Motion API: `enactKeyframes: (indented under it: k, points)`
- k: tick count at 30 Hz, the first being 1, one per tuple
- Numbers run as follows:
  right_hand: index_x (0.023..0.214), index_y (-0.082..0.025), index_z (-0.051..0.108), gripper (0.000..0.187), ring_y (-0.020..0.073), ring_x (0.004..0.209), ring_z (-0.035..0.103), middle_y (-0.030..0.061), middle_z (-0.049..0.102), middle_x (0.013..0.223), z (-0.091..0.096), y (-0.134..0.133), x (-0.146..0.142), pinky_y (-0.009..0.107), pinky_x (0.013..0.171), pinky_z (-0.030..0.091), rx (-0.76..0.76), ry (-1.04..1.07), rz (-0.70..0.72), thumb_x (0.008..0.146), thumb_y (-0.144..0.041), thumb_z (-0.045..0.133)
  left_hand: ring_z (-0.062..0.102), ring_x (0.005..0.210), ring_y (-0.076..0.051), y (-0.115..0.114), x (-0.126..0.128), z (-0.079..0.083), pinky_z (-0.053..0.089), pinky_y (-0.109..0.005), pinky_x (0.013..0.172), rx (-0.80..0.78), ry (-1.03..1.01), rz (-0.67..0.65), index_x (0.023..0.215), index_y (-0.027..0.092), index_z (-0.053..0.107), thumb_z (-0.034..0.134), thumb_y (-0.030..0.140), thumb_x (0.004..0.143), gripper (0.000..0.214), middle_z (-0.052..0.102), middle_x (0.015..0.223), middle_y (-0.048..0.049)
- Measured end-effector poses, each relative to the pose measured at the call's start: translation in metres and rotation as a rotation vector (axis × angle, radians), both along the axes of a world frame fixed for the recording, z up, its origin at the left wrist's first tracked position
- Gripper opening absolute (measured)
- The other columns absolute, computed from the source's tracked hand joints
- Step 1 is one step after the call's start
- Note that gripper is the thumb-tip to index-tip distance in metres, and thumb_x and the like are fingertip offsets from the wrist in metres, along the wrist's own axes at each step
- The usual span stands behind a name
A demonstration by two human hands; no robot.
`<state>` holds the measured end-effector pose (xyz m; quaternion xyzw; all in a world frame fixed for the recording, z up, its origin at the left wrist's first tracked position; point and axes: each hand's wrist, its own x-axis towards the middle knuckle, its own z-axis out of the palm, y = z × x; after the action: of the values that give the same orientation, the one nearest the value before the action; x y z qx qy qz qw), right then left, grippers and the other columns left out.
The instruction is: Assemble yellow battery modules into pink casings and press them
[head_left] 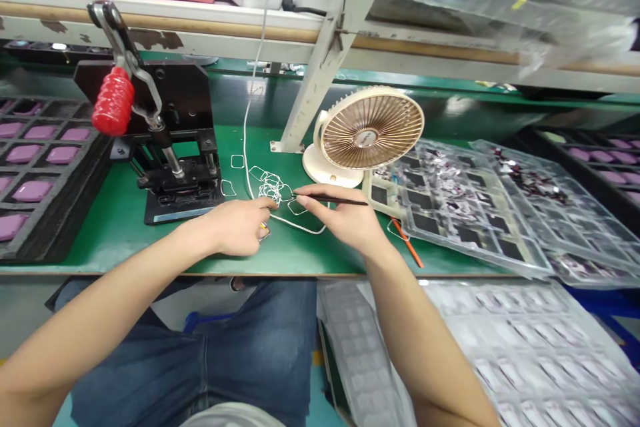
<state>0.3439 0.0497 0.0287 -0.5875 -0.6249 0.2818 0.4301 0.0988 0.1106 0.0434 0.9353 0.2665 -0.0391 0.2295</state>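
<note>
A tangled pile of thin white squarish rings (pixel 270 185) lies on the green bench. My left hand (pixel 241 225) is closed, its index finger stretched to the near edge of the pile. Between its lower fingers shows a small part with a shiny edge (pixel 265 233), mostly hidden. My right hand (pixel 350 217) grips dark tweezers (pixel 345 200), whose tips point left at the pile's right side. Single white rings lie apart, one ring (pixel 237 161) behind and another ring (pixel 228 188) to the left. A white cable (pixel 300 227) loops around the pile.
A black toggle press (pixel 175 167) with a red handle (pixel 114 101) stands left, beside a foam tray (pixel 55 213) of pink parts. A cream fan (pixel 370 133) stands behind my right hand. Clear trays (pixel 465 213) and an orange stick (pixel 411 248) lie right. A shelf post (pixel 330 60) rises behind.
</note>
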Motion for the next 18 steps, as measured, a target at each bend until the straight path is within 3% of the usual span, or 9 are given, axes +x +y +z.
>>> enactKeyframes:
  k: [4, 11, 18]
  points:
    - [0.103, -0.024, 0.087, 0.027, 0.0265, 0.100, 0.078, 0.0059, 0.084, 0.106, 0.001, -0.005, 0.003, 0.038, 0.093, 0.064, -0.028, 0.051, 0.028, 0.090, -0.047, 0.083, 0.068, 0.133, -0.033, -0.002, -0.004, -0.001, 0.055, -0.043, 0.107, -0.031, -0.051, 0.026, 0.103, 0.018, 0.073, 0.050, 0.025, 0.102, 0.025, 0.056, 0.165, -0.0081]
    - [0.107, -0.023, 0.086, 0.028, 0.0262, 0.105, 0.078, 0.0065, 0.083, 0.112, -0.020, -0.001, -0.001, 0.041, 0.100, 0.060, -0.057, 0.048, 0.114, 0.091, -0.046, 0.081, 0.073, 0.122, -0.036, -0.014, -0.009, -0.001, 0.060, -0.049, 0.099, 0.079, -0.108, 0.043, 0.109, 0.018, 0.073, 0.049, 0.024, 0.103, 0.026, 0.059, 0.162, -0.0081]
    - [0.108, -0.027, 0.086, 0.024, 0.0273, 0.107, 0.078, 0.0040, 0.083, 0.113, -0.024, 0.007, -0.001, 0.041, 0.100, 0.061, -0.068, -0.032, 0.213, 0.094, -0.044, 0.078, 0.075, 0.118, -0.034, -0.014, -0.003, -0.001, 0.061, -0.045, 0.094, 0.154, -0.048, 0.029, 0.113, 0.018, 0.071, 0.050, 0.025, 0.103, 0.024, 0.064, 0.155, -0.0105]
